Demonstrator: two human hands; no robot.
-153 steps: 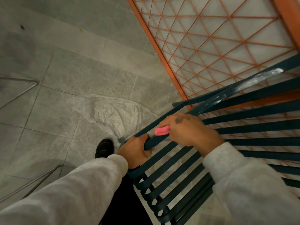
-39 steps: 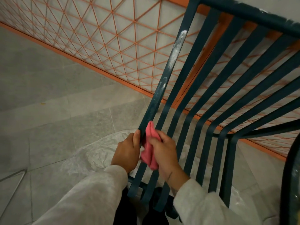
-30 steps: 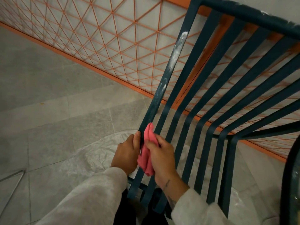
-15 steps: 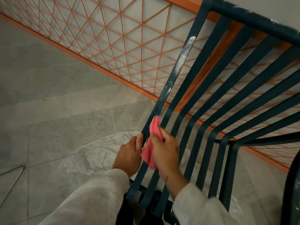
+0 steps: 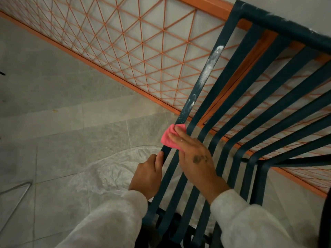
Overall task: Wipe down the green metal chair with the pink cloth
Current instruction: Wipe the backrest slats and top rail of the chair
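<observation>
Chair point(image 5: 232, 108): dark green metal slats, lying tipped in front of the person, next to an orange wire-grid panel point(image 5: 125, 42) over a grey tile floor point(image 5: 53, 86) with a plastic sheet point(image 5: 107, 172) under it. Judgement: rigid and fairly heavy, slats won't flex, painted surface is smooth, so brace it or it will likely shift under a push. Nothing fragile.

Left hand point(image 5: 146, 178) is wrapped round the outermost slat low down, steadying it. Right hand point(image 5: 195, 158) is flat, fingers together, pressing the pink cloth point(image 5: 169, 136) against the same slat just above the left hand. Cloth is soft, bunched small, conforms to the slat edge.

White dusty residue point(image 5: 207, 68) streaks that slat above the cloth, more specks on the top rail. Best hold, I'd say: keep the left grip below the wipe zone, fold the cloth round the slat and work up toward the residue.
</observation>
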